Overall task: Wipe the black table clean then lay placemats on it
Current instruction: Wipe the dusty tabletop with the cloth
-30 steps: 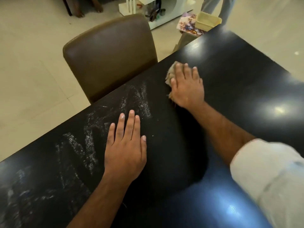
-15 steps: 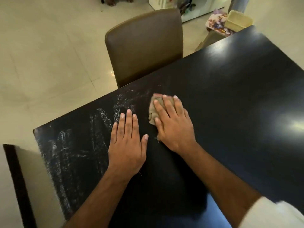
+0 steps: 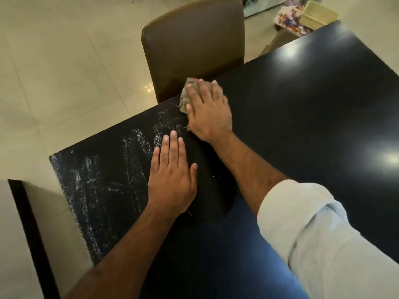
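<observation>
bench (image 3: 302, 126) black w/ white chalky streaks, cloth (image 3: 186, 96) grey-beige, chair (image 3: 194, 44) brown, floor (image 3: 64, 61) cream tile, sleeve (image 3: 313, 234) pale

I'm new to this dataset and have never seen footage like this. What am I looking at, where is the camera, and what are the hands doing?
No machine here: a person works with bare hands, and the one camera sits on their head, looking forward and down, so the arms enter from below. The left hand lies flat, fingers straight, on the black table. The right hand, its white sleeve rolled up, presses a small greyish cloth flat onto the table near its edge, by a brown chair. Neither hand grips anything. White chalky streaks cover the table's left end, not yet wiped. No placemats lie on the table. Beyond its far corner sit a pale basket and a floral-printed item.
</observation>
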`<state>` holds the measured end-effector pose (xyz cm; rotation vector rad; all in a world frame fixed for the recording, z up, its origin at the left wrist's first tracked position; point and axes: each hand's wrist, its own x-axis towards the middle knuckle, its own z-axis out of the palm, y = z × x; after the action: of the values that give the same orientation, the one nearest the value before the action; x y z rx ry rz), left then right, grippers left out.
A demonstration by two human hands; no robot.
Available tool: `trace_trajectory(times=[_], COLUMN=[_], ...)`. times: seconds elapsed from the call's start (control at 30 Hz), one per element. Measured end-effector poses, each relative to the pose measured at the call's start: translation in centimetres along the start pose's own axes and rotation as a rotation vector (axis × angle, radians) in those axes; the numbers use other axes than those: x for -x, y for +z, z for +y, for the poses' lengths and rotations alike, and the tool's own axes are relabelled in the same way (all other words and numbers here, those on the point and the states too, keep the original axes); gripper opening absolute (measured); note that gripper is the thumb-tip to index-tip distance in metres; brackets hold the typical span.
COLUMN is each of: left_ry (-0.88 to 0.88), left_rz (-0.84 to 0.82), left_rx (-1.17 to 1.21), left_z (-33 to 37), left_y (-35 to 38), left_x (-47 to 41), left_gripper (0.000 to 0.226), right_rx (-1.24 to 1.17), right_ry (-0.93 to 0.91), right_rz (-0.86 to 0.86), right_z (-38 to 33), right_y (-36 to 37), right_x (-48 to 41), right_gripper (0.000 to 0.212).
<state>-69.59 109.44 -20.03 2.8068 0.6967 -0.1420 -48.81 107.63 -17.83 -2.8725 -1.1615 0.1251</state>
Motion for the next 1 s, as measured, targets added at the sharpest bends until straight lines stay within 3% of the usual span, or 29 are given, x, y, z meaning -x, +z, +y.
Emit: trace_trajectory(times=[0.17, 0.27, 0.4, 0.47, 0.6, 0.77, 0.87, 1.0], left_ry=[0.039, 0.022, 0.019, 0.013, 0.021, 0.047, 0.039, 0.039], left_rz=[-0.056, -0.061, -0.076, -0.098, -0.089, -0.105, -0.147, -0.084], left_rx=[0.089, 0.024, 0.046, 0.060, 0.051, 0.076, 0.062, 0.009], left_z=[-1.9, -2.0, -1.7, -1.8, -1.6, -1.7, -1.6, -1.1], left_y=[-0.8, -0.6, -1.0, -1.2, -1.5, -2.3, -2.9, -3.1], left_x=[-0.2, -0.2, -0.1, -0.1, 0.3, 0.3, 0.0, 2.6], left_gripper=[0.075, 0.072, 0.072, 0.072, 0.072, 0.073, 0.074, 0.072], right_rx=[-0.033, -0.022, -0.039, -0.072, -0.039, 0.000, -0.028, 0.011], right_ry=[-0.152, -0.049, 0.236, 0.294, 0.264, 0.011, -0.044, 0.217], right_rz=[-0.045, -0.066, -0.004, -0.013, 0.000, 0.003, -0.074, -0.002], right_z=[-0.2, 3.0, 10.7, 13.0, 8.8, 1.0, -0.3, 3.6], right_y=[-0.1, 0.1, -0.5, -0.7, -0.4, -0.3, 0.3, 1.1], right_x=[10.8, 14.7, 9.1, 5.0, 2.7, 14.6, 24.7, 31.3], right_gripper=[0.066, 0.066, 0.064, 0.063, 0.063, 0.066, 0.067, 0.067])
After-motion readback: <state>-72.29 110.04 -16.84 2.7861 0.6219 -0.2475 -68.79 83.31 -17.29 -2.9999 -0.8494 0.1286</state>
